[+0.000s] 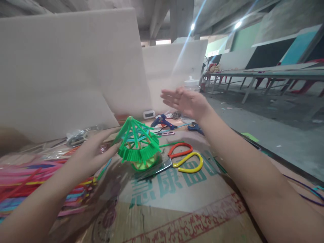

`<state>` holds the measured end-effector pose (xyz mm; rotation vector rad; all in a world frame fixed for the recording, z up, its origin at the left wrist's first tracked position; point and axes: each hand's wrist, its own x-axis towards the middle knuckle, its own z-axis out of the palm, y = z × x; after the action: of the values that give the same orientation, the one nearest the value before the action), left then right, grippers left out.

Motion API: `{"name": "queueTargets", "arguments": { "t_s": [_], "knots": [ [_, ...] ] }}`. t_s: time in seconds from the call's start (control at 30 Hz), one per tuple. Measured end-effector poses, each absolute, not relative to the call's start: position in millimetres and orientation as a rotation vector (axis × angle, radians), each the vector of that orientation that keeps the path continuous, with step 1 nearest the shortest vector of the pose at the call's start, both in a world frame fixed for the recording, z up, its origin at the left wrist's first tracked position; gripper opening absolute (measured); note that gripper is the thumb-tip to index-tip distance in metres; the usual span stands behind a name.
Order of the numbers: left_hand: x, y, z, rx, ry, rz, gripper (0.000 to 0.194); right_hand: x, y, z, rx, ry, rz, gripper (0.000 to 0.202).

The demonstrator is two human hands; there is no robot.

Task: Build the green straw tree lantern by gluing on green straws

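A small green pavilion-like craft (139,152) made of fuzzy pipe cleaners, with a pointed frame roof and a fringed skirt, stands on the cardboard surface (202,212). My left hand (95,153) is at its left side, thumb and fingers apart; the fingertips reach the roof's edge and are partly hidden there. My right hand (187,103) is raised over the back of the work surface, palm flat and fingers stretched, holding nothing. Scissors (174,164) with one red and one yellow handle loop lie partly open in front of the craft, blades pointing left.
Colourful pipe cleaners (43,179) lie heaped on the left. Behind the craft are a blue glue gun (163,122), a small white digital display (149,114), a pink cutter (168,133) and blue-handled pliers (194,128). White boards (76,60) stand behind; long tables (253,74) are far right.
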<state>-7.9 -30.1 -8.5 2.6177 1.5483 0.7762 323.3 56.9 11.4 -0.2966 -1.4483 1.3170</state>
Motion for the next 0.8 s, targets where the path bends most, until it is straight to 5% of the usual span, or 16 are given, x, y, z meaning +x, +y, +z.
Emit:
{"name": "queueTargets", "arguments": {
  "t_s": [0.2, 0.43, 0.67, 0.8],
  "knots": [
    [-11, -31, -6, 2.589, 1.523, 0.812, 0.055, 347, 43, 30, -0.676, -1.670, 1.064, 0.029],
    [-18, -27, -7, 2.591, 1.477, 0.883, 0.053, 399, 53, 24, -1.568, -1.778, -0.199, 0.013],
    [-18, -28, -8, 2.585, 1.414, 0.950, 0.050, 328, 31, 32, -1.226, -1.919, 0.416, 0.012],
    [-15, -27, -11, 2.637, 1.341, 0.950, 0.049, 275, 15, 26, -0.987, -1.958, 0.475, 0.019]
  ]
}}
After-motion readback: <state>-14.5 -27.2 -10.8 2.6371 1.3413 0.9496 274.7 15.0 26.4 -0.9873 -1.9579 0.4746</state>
